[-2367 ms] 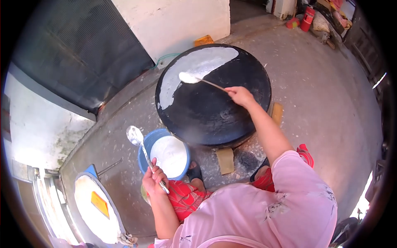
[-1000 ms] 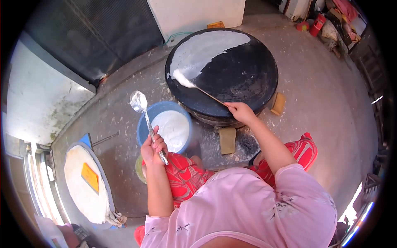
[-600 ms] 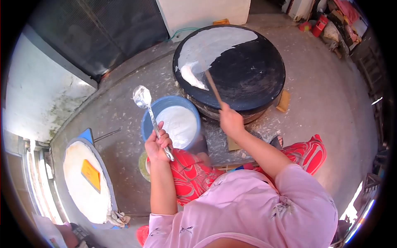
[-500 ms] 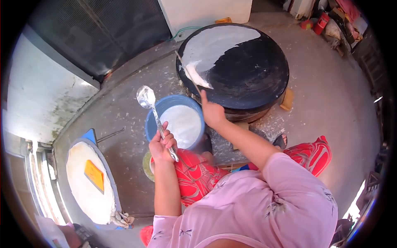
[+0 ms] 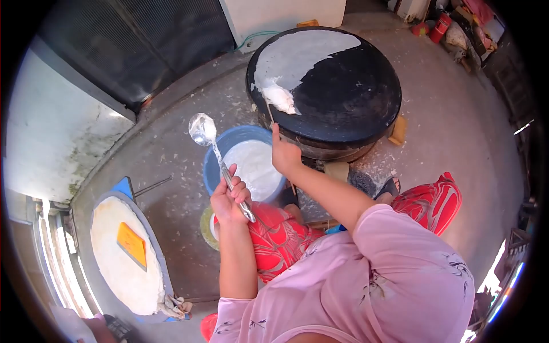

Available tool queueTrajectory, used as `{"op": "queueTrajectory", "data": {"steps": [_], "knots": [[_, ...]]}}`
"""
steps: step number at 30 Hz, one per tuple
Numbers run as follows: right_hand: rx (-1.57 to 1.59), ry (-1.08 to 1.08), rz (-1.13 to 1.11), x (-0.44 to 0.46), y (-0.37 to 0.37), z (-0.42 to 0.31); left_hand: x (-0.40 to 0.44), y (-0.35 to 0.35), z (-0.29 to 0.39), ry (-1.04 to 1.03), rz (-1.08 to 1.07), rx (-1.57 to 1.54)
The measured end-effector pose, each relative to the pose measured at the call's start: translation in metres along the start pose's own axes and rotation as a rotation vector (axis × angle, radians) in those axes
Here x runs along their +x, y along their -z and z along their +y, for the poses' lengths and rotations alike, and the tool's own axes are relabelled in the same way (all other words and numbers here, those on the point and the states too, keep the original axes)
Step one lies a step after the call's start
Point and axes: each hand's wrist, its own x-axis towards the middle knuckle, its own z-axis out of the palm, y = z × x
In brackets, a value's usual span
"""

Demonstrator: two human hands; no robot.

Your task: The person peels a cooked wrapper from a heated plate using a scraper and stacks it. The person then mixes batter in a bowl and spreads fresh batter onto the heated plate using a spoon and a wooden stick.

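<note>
My left hand [image 5: 230, 201] grips the handle of a metal ladle [image 5: 202, 130], its bowl smeared with white batter and raised beside the blue tub [image 5: 213, 150]. The tub holds white batter [image 5: 255, 170]. My right hand [image 5: 286, 155] is closed around a thin stick [image 5: 270, 113], index finger stretched along it. The stick's far end meets the near-left edge of a round black griddle [image 5: 349, 97]. A sheet of spread batter [image 5: 300, 54] covers the griddle's left and far part, with a thicker white lump [image 5: 279, 99] near the stick.
At the left, a round board [image 5: 162, 273] carries a stack of thin white sheets [image 5: 117, 274] with a yellow scraper [image 5: 132, 244] on top. A yellow block [image 5: 398, 130] touches the griddle's right base. Clutter with a red can [image 5: 440, 27] lies at the back right.
My right hand has drawn the stick back toward me, and its end now sits by the batter lump, which looks thicker. The ladle has barely moved.
</note>
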Motion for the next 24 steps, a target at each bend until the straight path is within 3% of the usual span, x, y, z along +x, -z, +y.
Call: {"op": "queueTrajectory", "data": {"steps": [3,7,12,15,18,20,23,24], "knots": [[0.134,-0.11,0.112,-0.019,0.004,0.014,0.0,0.005,0.003,0.022,-0.038,-0.011],[0.268,-0.15,0.013,-0.092,0.032,0.023,0.001,0.006,0.002,0.01,-0.057,0.008],[0.102,-0.055,0.07,-0.035,-0.008,0.014,0.0,0.003,-0.001,-0.019,-0.048,0.029],[0.174,-0.191,0.137,-0.057,0.011,0.03,-0.005,0.006,0.0,-0.007,-0.05,0.04],[0.281,-0.243,-0.001,-0.099,0.027,0.031,0.002,0.008,0.003,-0.004,-0.066,0.024],[0.236,-0.028,0.071,-0.093,0.005,0.027,0.001,0.007,-0.001,-0.013,-0.043,0.006],[0.102,-0.12,0.034,-0.055,-0.003,0.03,0.0,0.007,-0.001,0.012,-0.041,0.021],[0.168,-0.181,0.117,-0.055,-0.006,0.043,-0.001,0.008,0.0,0.012,-0.041,0.03]]}}
